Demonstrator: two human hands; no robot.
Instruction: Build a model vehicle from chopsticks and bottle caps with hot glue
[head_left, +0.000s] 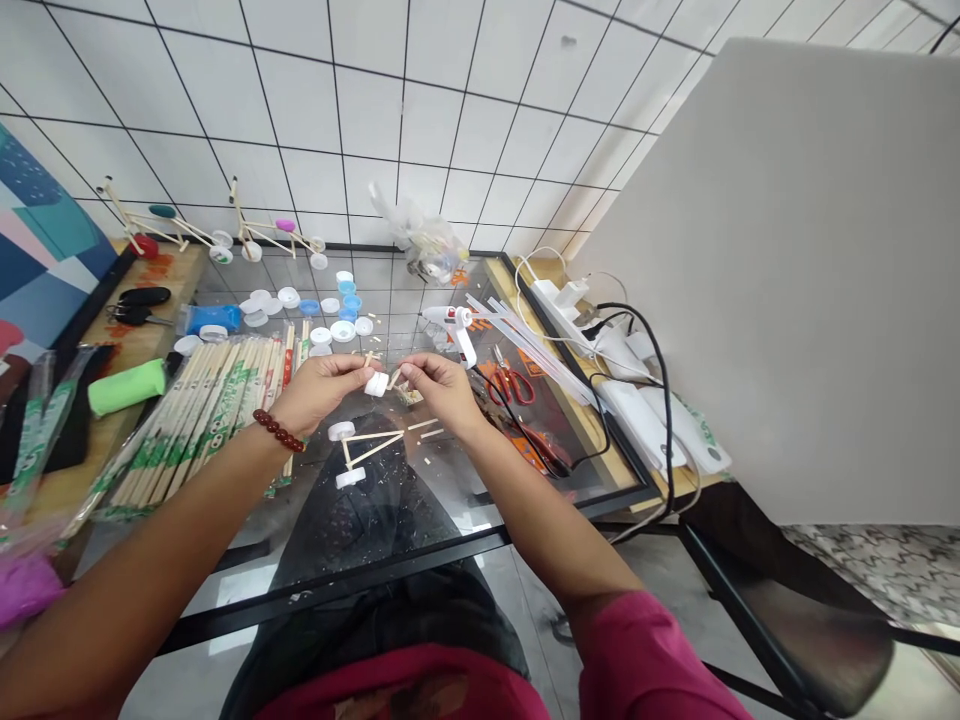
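Note:
My left hand [330,383] is closed on a white bottle-cap piece [376,384] with a short stick at it, over the glass tabletop. Just to its right, my right hand [431,383] pinches a small wooden stick [395,377] beside the caps. Below both hands lies a triangular stick frame [375,437] with a white cap wheel [349,478] at each left corner. Two loose sticks [429,430] rest near its tip. A white glue gun [456,330] lies beyond my right hand.
Wrapped chopsticks [217,410] cover the left side, with loose caps [343,331] behind. Stick tricycle models [251,228] stand at the back left. Red scissors [511,385], glue sticks [536,350], black cables [660,370] and a power strip [559,310] are at right.

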